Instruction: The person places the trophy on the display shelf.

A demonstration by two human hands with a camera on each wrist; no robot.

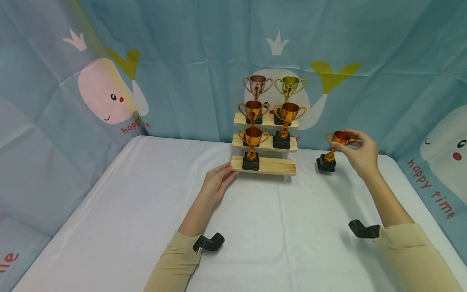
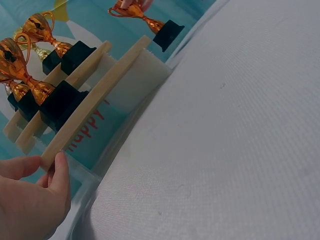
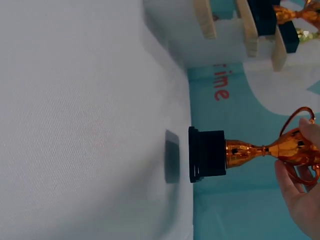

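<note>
My right hand (image 1: 361, 152) holds an orange-bronze trophy cup (image 3: 295, 147) by its bowl and handle, to the right of the shelf. Its black base (image 3: 207, 154) hangs slightly tilted just above the cloth, its shadow apart from it. With thumb and fingers my left hand (image 1: 217, 182) pinches the left end of the bottom step of a three-step wooden display shelf (image 1: 275, 166). On that step's left half stands one orange-bronze trophy (image 1: 252, 140). Two more, a left one (image 1: 253, 109) and a right one (image 1: 288, 113), occupy the middle step. A rose-coloured trophy (image 1: 257, 85) and a yellow-gold trophy (image 1: 290, 86) stand on top, partly hidden.
A white cloth (image 1: 109, 202) covers the table. Behind it and at both sides hangs a blue curtain (image 1: 175, 48) printed with whales. Whitish translucent supports (image 2: 135, 80) hold up the shelf. Each wrist carries a black device (image 1: 209, 242).
</note>
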